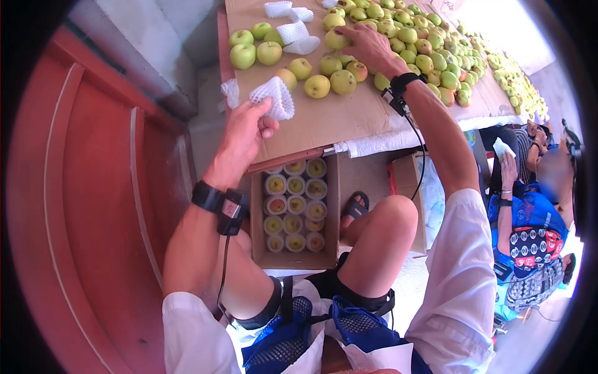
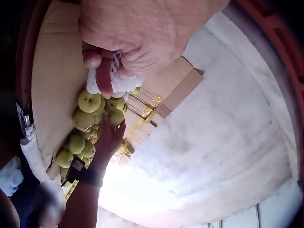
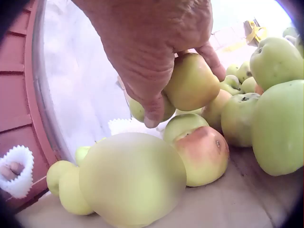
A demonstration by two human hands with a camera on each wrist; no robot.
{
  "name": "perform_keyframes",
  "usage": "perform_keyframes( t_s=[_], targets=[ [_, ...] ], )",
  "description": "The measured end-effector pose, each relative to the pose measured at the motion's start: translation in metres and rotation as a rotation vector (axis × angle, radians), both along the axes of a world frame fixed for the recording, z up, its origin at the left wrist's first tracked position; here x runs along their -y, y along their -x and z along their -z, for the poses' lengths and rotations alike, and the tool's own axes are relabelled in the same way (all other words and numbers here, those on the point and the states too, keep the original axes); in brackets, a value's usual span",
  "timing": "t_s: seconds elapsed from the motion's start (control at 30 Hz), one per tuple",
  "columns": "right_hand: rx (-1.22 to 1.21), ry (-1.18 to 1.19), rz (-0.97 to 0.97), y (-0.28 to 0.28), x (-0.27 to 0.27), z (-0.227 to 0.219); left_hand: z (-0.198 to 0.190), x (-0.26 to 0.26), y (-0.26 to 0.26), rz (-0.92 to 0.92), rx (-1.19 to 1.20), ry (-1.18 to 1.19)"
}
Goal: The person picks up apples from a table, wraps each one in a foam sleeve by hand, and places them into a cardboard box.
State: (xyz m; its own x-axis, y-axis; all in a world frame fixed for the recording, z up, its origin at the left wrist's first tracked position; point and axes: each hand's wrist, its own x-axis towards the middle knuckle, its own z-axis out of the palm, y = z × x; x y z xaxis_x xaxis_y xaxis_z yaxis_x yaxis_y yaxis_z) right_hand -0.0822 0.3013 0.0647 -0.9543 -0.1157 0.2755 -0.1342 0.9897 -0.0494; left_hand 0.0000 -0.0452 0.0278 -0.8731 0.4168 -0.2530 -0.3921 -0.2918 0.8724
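Head: left hand [image 1: 244, 129] pinches a net [image 1: 274, 100]; right hand [image 1: 372, 51] is over apples [image 1: 317, 86] on the tabletop [image 1: 293, 138].
Left wrist: net shows beside curled fingers; its mouth is best spread wide. Right wrist: fingers grip an apple [image 3: 194, 84] above others; lifting gently should avoid knocks.

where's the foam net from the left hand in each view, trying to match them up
Head: foam net in upper half, just left of centre.
Left wrist: left of centre, upper half, partly hidden by fingers.
Right wrist: far left edge, lower half.
Shared landmark: right hand, visible in all three.
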Motion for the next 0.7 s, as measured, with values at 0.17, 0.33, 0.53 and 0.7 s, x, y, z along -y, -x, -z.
perform_keyframes(
  t_s=[0.17,0.33,0.53,0.7],
  targets=[
    [-0.014,0.055,0.014,-0.006,-0.008,-0.003,0.013,0.003,0.009,-0.013,-0.005,0.048],
    [0.014,0.281,0.057,-0.027,-0.009,-0.022,0.026,-0.001,0.014,-0.002,0.012,0.090],
    [0.235,0.759,-0.010,-0.092,-0.013,-0.030,0.029,-0.003,0.015,0.009,0.004,0.120],
    [0.499,0.792,0.190,-0.138,-0.010,-0.005,0.028,-0.003,0.013,0.018,-0.012,0.112]
  ],
)
